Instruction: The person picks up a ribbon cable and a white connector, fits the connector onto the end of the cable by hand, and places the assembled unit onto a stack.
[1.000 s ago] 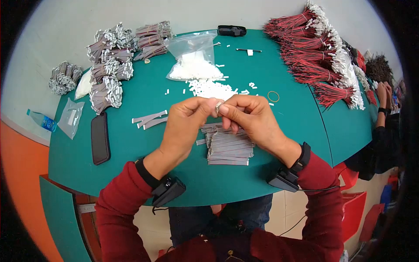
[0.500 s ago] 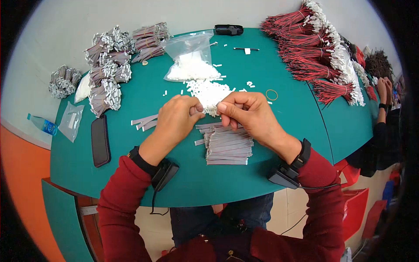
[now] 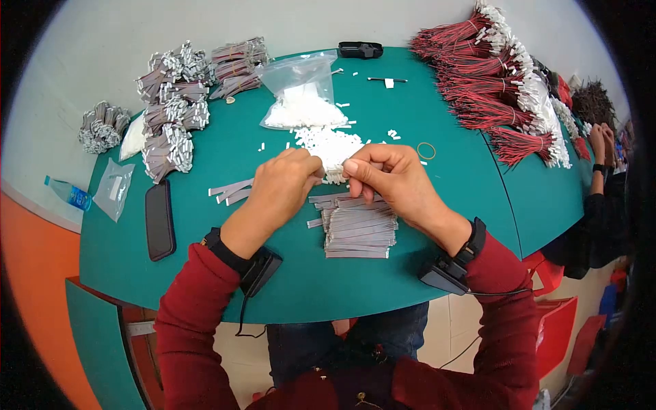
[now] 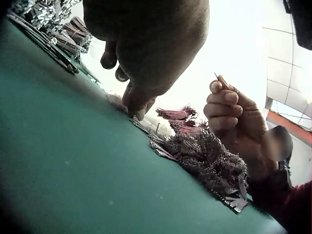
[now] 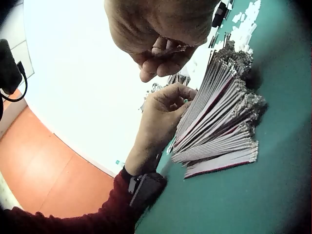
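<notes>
My left hand (image 3: 281, 183) reaches down at the near edge of a heap of white connector housings (image 3: 324, 140), its thumb and forefinger bent together. In the left wrist view its fingertips are low at the table; I cannot tell whether they hold a housing. Slightly to the right, my right hand (image 3: 393, 174) pinches a short ribbon cable between thumb and forefinger. Only a thin greyish part of this cable (image 5: 171, 50) shows among the fingers in the right wrist view. Below the hands lies a stack of grey ribbon cables (image 3: 361, 231); a few loose cables (image 3: 229, 193) lie left of my left hand.
A clear bag of white housings (image 3: 301, 106) stands behind the heap. Bundled grey cables (image 3: 167, 109) sit at the left, red-black wire bundles (image 3: 488, 89) at the right. A phone (image 3: 160, 220), a bottle (image 3: 68, 193) and a rubber band (image 3: 426, 150) also lie on the table.
Both hands met fingertip to fingertip a second ago; the left has since moved away and turned down beside the white heap. The right hand has stayed almost in place, still pinching.
</notes>
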`<state>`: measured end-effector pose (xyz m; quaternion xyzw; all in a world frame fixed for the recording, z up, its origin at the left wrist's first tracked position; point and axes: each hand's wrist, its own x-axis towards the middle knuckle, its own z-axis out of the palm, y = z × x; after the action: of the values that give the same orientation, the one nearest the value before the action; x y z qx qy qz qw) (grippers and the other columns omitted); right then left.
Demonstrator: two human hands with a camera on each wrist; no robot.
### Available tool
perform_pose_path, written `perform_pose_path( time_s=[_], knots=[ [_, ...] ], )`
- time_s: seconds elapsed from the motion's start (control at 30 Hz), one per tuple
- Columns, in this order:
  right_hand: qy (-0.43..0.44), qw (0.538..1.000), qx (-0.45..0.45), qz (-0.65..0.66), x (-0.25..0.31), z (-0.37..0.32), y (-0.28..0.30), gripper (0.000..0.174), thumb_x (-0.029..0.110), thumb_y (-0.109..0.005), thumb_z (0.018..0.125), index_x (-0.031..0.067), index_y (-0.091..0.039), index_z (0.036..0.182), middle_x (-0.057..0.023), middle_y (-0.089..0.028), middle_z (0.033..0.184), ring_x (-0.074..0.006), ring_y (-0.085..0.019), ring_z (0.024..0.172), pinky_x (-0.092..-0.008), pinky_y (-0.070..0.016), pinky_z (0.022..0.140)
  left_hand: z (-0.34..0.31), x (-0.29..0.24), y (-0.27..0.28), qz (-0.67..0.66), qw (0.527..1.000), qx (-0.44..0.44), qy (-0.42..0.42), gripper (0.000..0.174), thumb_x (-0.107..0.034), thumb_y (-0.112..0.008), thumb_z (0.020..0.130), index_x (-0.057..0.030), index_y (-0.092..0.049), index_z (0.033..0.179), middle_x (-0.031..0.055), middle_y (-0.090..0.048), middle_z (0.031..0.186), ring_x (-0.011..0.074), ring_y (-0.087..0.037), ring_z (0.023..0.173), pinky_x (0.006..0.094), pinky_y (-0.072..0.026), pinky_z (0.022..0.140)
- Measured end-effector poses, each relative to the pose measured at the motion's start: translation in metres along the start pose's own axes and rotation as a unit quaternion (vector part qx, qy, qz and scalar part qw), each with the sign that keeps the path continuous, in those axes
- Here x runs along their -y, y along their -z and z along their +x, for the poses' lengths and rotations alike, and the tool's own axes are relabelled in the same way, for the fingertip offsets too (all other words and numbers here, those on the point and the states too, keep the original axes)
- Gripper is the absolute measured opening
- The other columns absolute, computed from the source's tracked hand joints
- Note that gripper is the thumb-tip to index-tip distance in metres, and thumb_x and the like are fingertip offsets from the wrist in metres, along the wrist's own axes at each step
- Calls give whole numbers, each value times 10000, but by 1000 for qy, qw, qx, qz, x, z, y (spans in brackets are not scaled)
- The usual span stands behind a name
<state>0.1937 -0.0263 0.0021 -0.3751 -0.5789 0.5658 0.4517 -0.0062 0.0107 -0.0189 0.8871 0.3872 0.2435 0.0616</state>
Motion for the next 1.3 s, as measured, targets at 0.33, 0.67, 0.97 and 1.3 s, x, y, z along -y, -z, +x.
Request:
perform_pose_path(
  time_s=[0.33,0.67,0.97,1.3],
  knots=[
    [1,1000,0,-7,1,0,2,174,165,-572,895,21,-626,814,-7,-602,652,-38,-502,549,-179,-397,495,3,2,10,-534,822,48,191,133,-116,-651,824,-36,-594,913,15,-614,832,51,-514,708,184,-396,620],
    [-9,999,14,-43,7,-3,-1,180,169,-572,895,36,-628,786,13,-594,632,-22,-485,540,-171,-367,467,-1,-13,20,-672,710,61,204,212,-121,-588,876,9,-572,1043,50,-625,865,107,-572,782,225,-456,704],
    [-3,996,41,-83,7,-3,0,167,163,-582,888,32,-632,797,21,-581,624,-21,-475,534,-170,-357,469,-2,-14,16,-690,693,54,200,183,-143,-590,879,-12,-583,1006,32,-610,904,103,-567,800,230,-456,724],
    [6,993,49,-109,7,-4,-2,169,158,-588,885,30,-641,787,26,-579,614,-17,-465,520,-170,-353,456,-4,-13,16,-711,671,76,196,204,-128,-587,880,13,-595,1028,26,-596,865,85,-531,750,214,-442,689]
  ],
)
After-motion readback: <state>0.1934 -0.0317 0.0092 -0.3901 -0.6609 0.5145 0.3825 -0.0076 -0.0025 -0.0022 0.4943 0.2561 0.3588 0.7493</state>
